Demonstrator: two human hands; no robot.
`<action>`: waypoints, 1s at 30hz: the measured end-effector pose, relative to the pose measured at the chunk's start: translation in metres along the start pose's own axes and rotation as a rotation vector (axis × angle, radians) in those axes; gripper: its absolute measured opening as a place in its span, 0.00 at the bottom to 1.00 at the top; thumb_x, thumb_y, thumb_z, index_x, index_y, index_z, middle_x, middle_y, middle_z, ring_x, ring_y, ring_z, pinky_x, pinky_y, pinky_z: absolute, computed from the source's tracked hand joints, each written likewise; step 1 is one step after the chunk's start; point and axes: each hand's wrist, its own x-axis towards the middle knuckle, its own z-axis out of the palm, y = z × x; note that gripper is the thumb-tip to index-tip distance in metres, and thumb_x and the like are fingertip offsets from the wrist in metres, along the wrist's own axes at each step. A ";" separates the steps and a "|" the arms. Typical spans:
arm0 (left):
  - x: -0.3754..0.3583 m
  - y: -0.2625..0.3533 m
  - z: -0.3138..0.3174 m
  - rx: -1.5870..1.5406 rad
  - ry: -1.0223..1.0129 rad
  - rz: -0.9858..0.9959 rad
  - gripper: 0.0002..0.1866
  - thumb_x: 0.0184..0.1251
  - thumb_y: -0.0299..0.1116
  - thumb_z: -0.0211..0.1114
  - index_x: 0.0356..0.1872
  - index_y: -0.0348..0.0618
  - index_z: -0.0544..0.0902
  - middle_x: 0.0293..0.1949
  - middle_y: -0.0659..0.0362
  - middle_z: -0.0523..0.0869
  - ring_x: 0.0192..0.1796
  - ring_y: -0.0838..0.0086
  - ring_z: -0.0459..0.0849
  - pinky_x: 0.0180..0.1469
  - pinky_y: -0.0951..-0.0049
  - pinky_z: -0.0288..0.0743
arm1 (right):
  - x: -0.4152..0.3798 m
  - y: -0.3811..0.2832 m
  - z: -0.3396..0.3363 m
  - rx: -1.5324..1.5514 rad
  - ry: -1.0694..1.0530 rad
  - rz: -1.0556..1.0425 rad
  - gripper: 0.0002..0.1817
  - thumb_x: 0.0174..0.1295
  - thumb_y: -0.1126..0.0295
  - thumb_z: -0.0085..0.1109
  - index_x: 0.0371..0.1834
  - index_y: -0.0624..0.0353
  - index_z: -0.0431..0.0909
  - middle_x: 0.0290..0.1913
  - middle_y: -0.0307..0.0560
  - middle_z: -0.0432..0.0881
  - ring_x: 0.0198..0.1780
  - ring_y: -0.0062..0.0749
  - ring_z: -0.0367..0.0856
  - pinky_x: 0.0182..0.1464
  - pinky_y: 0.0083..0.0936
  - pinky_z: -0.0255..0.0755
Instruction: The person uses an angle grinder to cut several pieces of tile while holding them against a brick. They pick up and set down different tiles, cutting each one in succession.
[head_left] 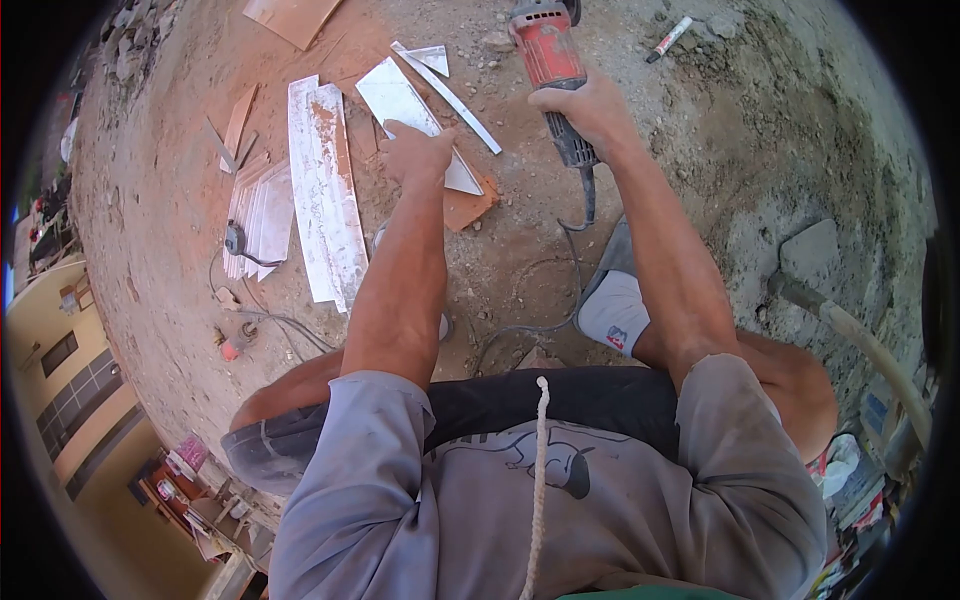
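My right hand point(592, 112) is wrapped round the body of a red and black angle grinder point(550, 58), held off to the right of the tile pieces. Its disc end points away from me and is partly cut off by the frame's top edge. My left hand point(418, 155) lies across a white tile piece point(395, 92), finger and thumb spread over its width, holding it down. Under the piece's near end shows an orange-brown tile point(470, 205). A narrow white tile strip point(455, 105) and a small triangular offcut point(432, 58) lie just beyond.
Long white tile strips point(325, 200) and a stack of tile pieces point(262, 210) lie to the left. Another tile point(292, 18) is at the top. A marker-like tube point(670, 40) lies right of the grinder. The cord point(530, 328) runs between my feet. A shovel point(815, 300) lies at right.
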 end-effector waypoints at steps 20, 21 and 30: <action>0.002 0.002 0.001 0.041 0.021 0.000 0.60 0.52 0.58 0.76 0.77 0.32 0.53 0.66 0.36 0.70 0.67 0.47 0.75 0.62 0.52 0.76 | 0.001 0.008 0.000 -0.014 0.032 -0.027 0.27 0.45 0.57 0.76 0.45 0.62 0.81 0.32 0.45 0.85 0.31 0.28 0.83 0.37 0.28 0.76; -0.001 0.004 -0.002 0.047 0.011 0.007 0.60 0.52 0.57 0.76 0.77 0.32 0.52 0.66 0.36 0.70 0.66 0.47 0.75 0.61 0.52 0.77 | -0.001 0.007 -0.001 -0.007 0.014 -0.028 0.26 0.46 0.58 0.76 0.45 0.62 0.81 0.32 0.44 0.84 0.30 0.27 0.82 0.36 0.27 0.76; 0.002 -0.017 0.003 0.024 0.044 0.122 0.56 0.53 0.55 0.75 0.76 0.34 0.54 0.64 0.37 0.74 0.65 0.45 0.76 0.63 0.52 0.75 | -0.006 -0.007 -0.002 0.066 -0.047 -0.001 0.21 0.48 0.61 0.74 0.42 0.62 0.81 0.30 0.40 0.82 0.27 0.22 0.78 0.32 0.24 0.74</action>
